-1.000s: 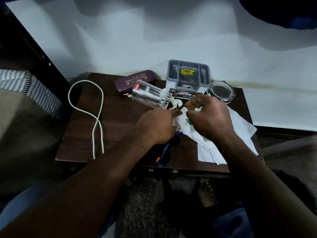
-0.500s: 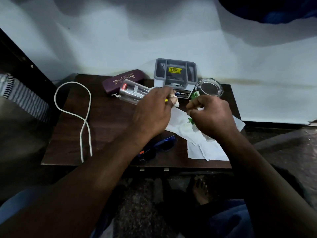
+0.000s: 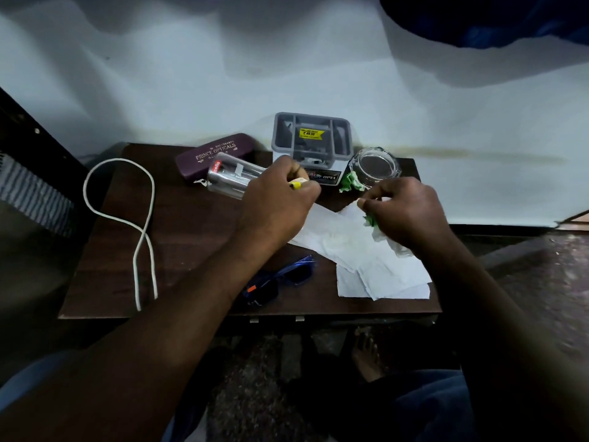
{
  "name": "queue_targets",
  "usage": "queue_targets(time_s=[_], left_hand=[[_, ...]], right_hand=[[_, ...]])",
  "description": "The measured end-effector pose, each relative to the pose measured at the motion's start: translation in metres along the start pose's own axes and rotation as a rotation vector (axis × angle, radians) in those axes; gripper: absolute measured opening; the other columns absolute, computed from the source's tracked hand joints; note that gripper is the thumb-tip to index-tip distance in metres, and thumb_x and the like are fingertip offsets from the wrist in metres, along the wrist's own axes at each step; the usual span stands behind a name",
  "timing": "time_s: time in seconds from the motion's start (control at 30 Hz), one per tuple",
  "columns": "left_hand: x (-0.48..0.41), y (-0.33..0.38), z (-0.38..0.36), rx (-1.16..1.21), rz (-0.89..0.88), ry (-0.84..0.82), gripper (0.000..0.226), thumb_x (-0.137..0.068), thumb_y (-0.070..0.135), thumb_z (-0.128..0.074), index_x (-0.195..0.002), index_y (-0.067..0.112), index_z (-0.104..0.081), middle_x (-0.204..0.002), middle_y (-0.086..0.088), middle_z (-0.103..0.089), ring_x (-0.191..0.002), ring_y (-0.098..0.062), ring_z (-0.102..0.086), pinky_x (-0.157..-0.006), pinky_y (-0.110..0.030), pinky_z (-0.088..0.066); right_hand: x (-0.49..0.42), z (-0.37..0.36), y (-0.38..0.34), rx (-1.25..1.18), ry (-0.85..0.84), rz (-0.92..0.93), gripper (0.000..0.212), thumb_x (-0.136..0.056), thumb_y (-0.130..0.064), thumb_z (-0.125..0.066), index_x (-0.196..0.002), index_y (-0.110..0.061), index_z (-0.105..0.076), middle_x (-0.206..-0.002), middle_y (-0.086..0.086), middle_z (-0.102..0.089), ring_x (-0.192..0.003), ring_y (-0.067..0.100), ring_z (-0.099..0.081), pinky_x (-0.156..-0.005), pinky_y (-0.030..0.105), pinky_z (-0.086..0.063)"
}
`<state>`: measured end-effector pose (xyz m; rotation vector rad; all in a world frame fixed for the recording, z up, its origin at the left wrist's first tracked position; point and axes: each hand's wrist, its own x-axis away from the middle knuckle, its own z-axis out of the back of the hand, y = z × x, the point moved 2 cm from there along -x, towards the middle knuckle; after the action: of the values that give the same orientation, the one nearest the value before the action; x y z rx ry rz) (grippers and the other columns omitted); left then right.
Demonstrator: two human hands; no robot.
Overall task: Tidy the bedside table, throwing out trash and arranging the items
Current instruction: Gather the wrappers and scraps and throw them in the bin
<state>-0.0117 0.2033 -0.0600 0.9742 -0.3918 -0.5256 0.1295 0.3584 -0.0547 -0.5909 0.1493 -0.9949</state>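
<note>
Dark brown wood shows over most of the bedside table (image 3: pixel 178 237), and by the look of it the tidying has barely begun. Taking the grey organiser box (image 3: pixel 311 140) at the back edge as the landmark: the maroon spectacle case (image 3: pixel 214 156) lies to its left, a clear plastic tumbler (image 3: pixel 229 181) lies on its side just in front of that case, and a glass jar (image 3: pixel 375 167) sits to the box's right with a crumpled green scrap (image 3: pixel 350 182) at its foot. White paper tissues (image 3: pixel 376 269) sprawl in front of the box toward the near right corner, blue sunglasses (image 3: pixel 280 279) lie near the front edge, and a white cord (image 3: pixel 140 237) loops far to the left.

The left hand (image 3: pixel 280 199) is closed in front of the box around a small thing with a yellow tip; what it is cannot be told. The right hand (image 3: pixel 404 215) is pinched on bits of white and green rubbish over the tissues. Trash gathering seems under way; arranging the remaining items is still left.

No bin is in view. The box's compartments are too dim to read, and the left forearm covers part of the sunglasses.
</note>
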Motion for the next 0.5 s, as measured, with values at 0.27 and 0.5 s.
queue_targets(time_s=[0.27,0.5], left_hand=[[-0.001,-0.007,0.005,-0.047,-0.046,0.060,0.061,-0.082,0.077,-0.056,-0.074,0.017,-0.066,-0.067,0.002,-0.067,-0.066,-0.014,-0.064,-0.061,-0.036,-0.049],[-0.006,-0.017,0.019,-0.076,-0.021,0.068,0.041,-0.081,0.062,-0.067,-0.073,0.022,-0.063,-0.066,0.005,-0.066,-0.065,-0.013,-0.062,-0.059,-0.033,-0.047]], right_hand=[[-0.012,-0.031,-0.017,0.330,-0.040,0.208,0.044,-0.090,-0.027,-0.064,-0.131,-0.040,-0.071,-0.133,0.001,-0.070,-0.113,0.031,-0.069,-0.092,0.034,-0.053],[-0.021,-0.046,-0.014,0.400,-0.174,0.061,0.038,-0.083,-0.020,-0.060,-0.119,-0.024,-0.073,-0.118,0.008,-0.073,-0.107,0.035,-0.066,-0.079,0.033,-0.052]])
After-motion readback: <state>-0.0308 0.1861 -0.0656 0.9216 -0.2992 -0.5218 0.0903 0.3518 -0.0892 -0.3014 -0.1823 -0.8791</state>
